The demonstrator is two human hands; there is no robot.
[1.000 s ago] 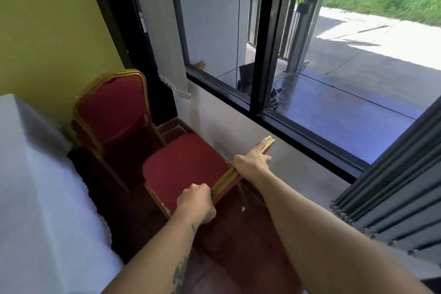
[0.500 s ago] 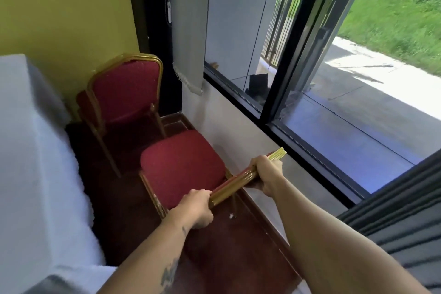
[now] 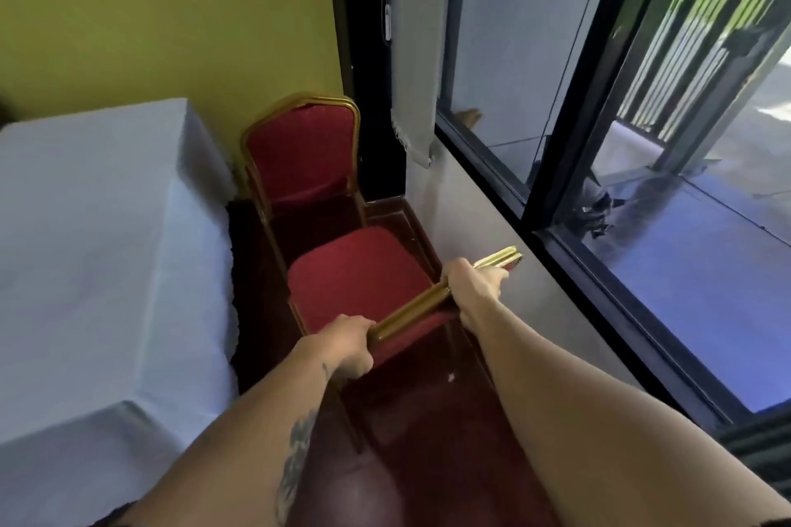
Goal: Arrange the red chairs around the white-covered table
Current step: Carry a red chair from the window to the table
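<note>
A red chair [image 3: 357, 274] with a gold frame stands below me, its seat pointing away and its backrest top nearest me. My left hand [image 3: 349, 344] grips the left end of that gold top rail. My right hand [image 3: 473, 282] grips the rail nearer its right end. A second red chair [image 3: 304, 150] stands farther off in the corner, facing me, its seat partly hidden in shadow. The white-covered table [image 3: 98, 235] fills the left side, its cloth hanging to the floor beside both chairs.
A yellow wall [image 3: 171, 13] stands behind the table. To the right run a pale low wall [image 3: 483, 235] and a black-framed window [image 3: 569, 167]. A blind's hem [image 3: 413, 141] hangs near the far chair. The dark red floor [image 3: 428, 419] forms a narrow aisle.
The view has swung left and tilted, bringing more of the table into sight. The held chair has turned so that it lines up with the far chair. Both hands keep their grip on the rail.
</note>
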